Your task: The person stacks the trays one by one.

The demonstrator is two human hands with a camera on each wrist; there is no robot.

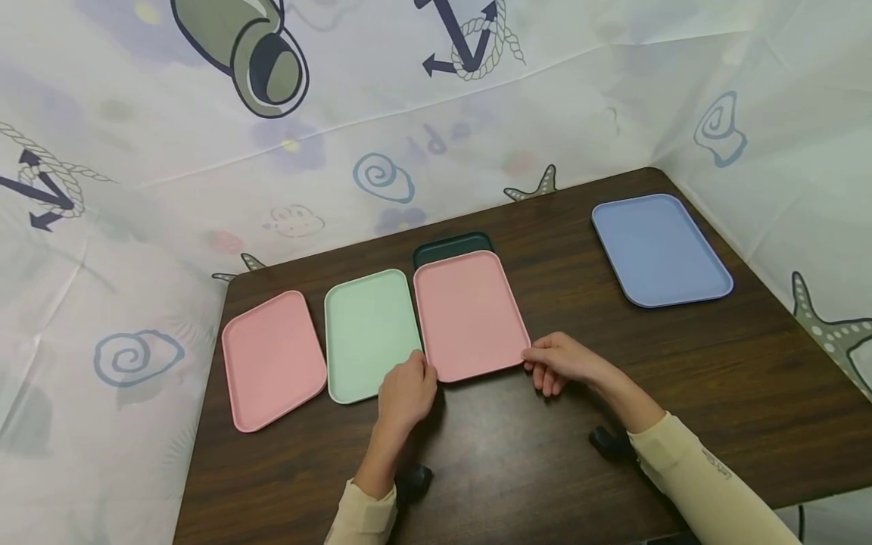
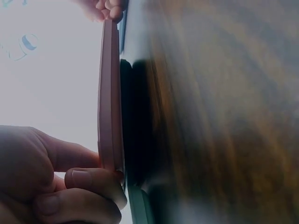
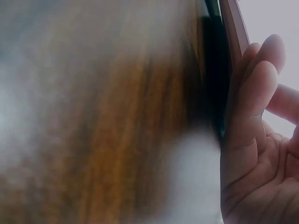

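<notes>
Both hands hold one pink tray (image 1: 470,314) by its two near corners. My left hand (image 1: 407,390) pinches the left corner between thumb and curled fingers, as the left wrist view shows close up on the tray's edge (image 2: 108,93). At the opposite corner my right hand (image 1: 562,362) grips the rim with thumb and fingertips. Partly covered by this tray, a dark green tray (image 1: 453,248) shows only its far end. In the left wrist view, the pink tray stands a little above the tabletop, with a dark gap beneath. A light green tray (image 1: 371,333) lies close to the left hand.
Another pink tray (image 1: 272,359) lies at the left edge of the brown wooden table (image 1: 518,454). Far to the right, a blue tray (image 1: 661,250) rests near the table's back corner. A patterned white cloth (image 1: 327,151) hangs behind and along the sides.
</notes>
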